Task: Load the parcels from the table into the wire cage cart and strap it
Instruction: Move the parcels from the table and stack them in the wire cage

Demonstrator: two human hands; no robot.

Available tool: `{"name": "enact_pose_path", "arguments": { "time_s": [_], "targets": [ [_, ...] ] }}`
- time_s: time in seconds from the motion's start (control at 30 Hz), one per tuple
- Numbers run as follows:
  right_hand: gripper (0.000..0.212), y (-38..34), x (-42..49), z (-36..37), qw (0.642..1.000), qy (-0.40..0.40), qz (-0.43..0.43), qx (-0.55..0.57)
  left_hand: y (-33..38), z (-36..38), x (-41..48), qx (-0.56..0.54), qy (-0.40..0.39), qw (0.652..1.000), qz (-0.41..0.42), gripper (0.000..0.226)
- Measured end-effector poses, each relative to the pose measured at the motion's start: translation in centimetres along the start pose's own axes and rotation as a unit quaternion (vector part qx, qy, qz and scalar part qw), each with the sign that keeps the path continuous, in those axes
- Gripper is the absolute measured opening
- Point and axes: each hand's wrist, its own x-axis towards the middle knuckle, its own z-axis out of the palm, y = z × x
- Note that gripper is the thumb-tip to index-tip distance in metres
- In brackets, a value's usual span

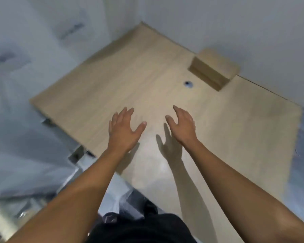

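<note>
**Parcel (213, 68) at the far edge, both hands empty and reaching**

Small brown cardboard box, lying flat on the table (112, 76), back side close against the pale wall (235, 23), long side set at a slant to the line of reach. Only parcel in view. Looks light and stiff, so probably an easy two-handed lift.

To take it well: lean in and carry both hands forward and to the right, past the round cable grommet (188, 83) just in front of the box. Set one palm on each short end rather than clawing down from above, with no room visible behind for fingers against the wall. If unable to get a firm hold there, draw it a little toward the body first, then lift level. Steer clear of the grommet while dragging, to avoid catching an edge.

Well short of the box for now: left hand (124, 132) and right hand (183, 127) side by side over mid-table, fingers spread and relaxed, gripping nothing. Judging by the shadows cast on the wood, held above the surface rather than resting on it. Parcel ahead of both and off to the right, nearer the right hand, with the grommet between.

Further out: blurred metal frame (81, 153) off the table's near left side, perhaps the wire cage cart, too smeared to say. No strap in sight.
</note>
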Motion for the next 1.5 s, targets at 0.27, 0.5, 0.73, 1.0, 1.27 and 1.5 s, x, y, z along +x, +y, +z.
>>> {"name": "enact_pose_path", "arguments": {
  "time_s": [0.27, 0.5, 0.73, 1.0, 1.27, 1.5],
  "targets": [
    [0.065, 13.5, 5.9, -3.9, 0.988, 0.021, 0.154, 0.0, 11.6, 7.7, 8.7, 0.045, -0.103, 0.985, 0.128, 0.074],
    [0.073, 17.9, 16.2, -1.2, 0.948, 0.075, 0.294, -0.095, 19.0, 14.1, 21.4, 0.072, -0.146, 0.966, 0.202, 0.07],
    [0.073, 19.8, 17.8, 1.9, 0.924, 0.207, 0.259, -0.189, 27.2, 24.3, 34.9, 0.124, -0.106, 0.93, 0.329, 0.073],
    [0.076, 19.9, 17.7, 1.3, 0.929, 0.199, 0.273, -0.149, 32.4, 30.0, 42.5, 0.273, -0.164, 0.888, 0.331, 0.081],
    [0.075, 19.1, 16.8, 0.0, 0.931, 0.273, 0.241, 0.022, 27.6, 26.5, 36.8, 0.285, -0.177, 0.88, 0.337, 0.076],
    [0.084, 20.6, 18.0, -3.6, 0.734, 0.363, 0.278, 0.503, 27.0, 25.7, 31.1, 0.235, -0.223, 0.889, 0.323, 0.071]
  ]
}}
